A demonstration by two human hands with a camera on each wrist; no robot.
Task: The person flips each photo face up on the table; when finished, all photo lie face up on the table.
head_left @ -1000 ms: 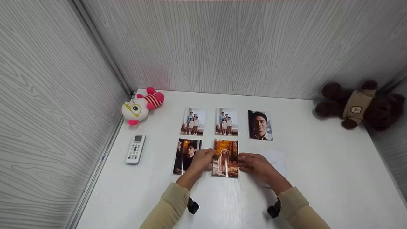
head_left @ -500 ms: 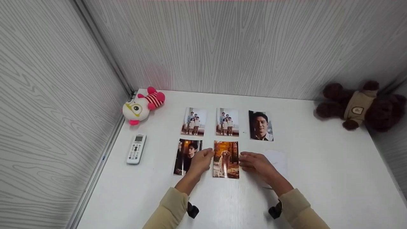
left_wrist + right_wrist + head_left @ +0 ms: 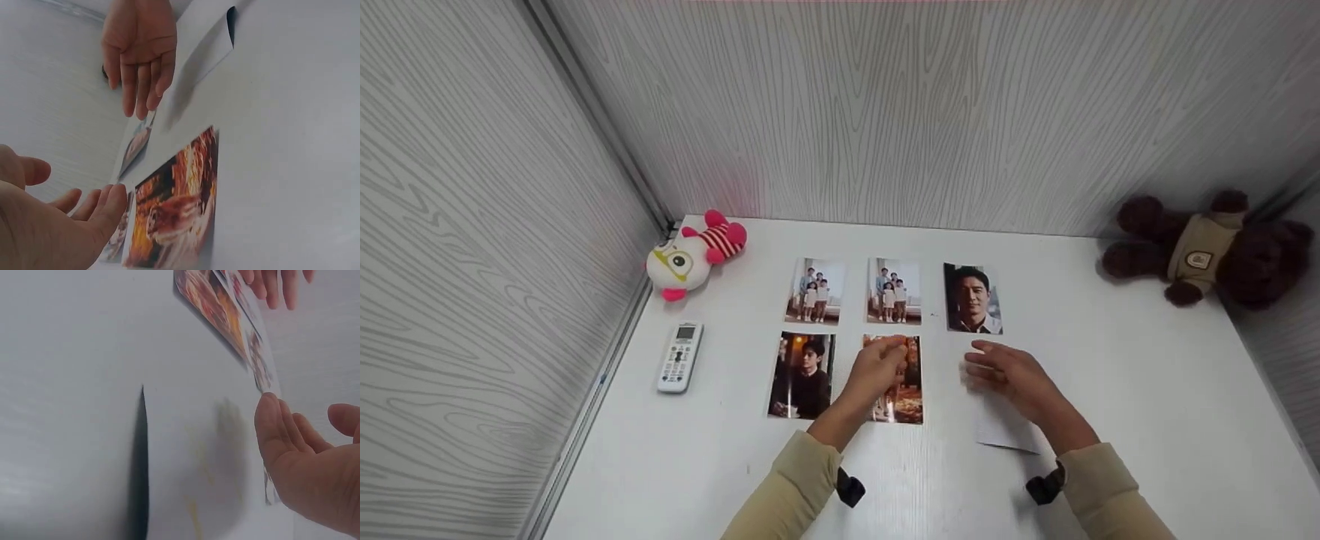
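My left hand (image 3: 879,367) is over the photo of a golden dog among autumn leaves (image 3: 911,401), covering much of it in the head view. In the left wrist view the dog photo (image 3: 174,216) lies flat, and the fingers are apart from it and loosely extended. Above a white-backed card (image 3: 1006,431) hovers my right hand (image 3: 1014,375), fingers spread a little and holding nothing. The card (image 3: 191,478) has a blank upper side with faint yellow marks, and its near edge lifts off the table. To the left lies a photo of a person in dark clothes (image 3: 802,382).
Behind lie two family photos (image 3: 814,292) (image 3: 894,292) and a portrait photo (image 3: 973,300). A white remote control (image 3: 680,358) and a pink-and-white plush toy (image 3: 697,255) are on the left. A brown teddy bear (image 3: 1207,251) lies at the back right, by the wall panels.
Both hands have left the side edges of the dog photo. The left has moved right over that photo, and the right has shifted right above the white-backed card.
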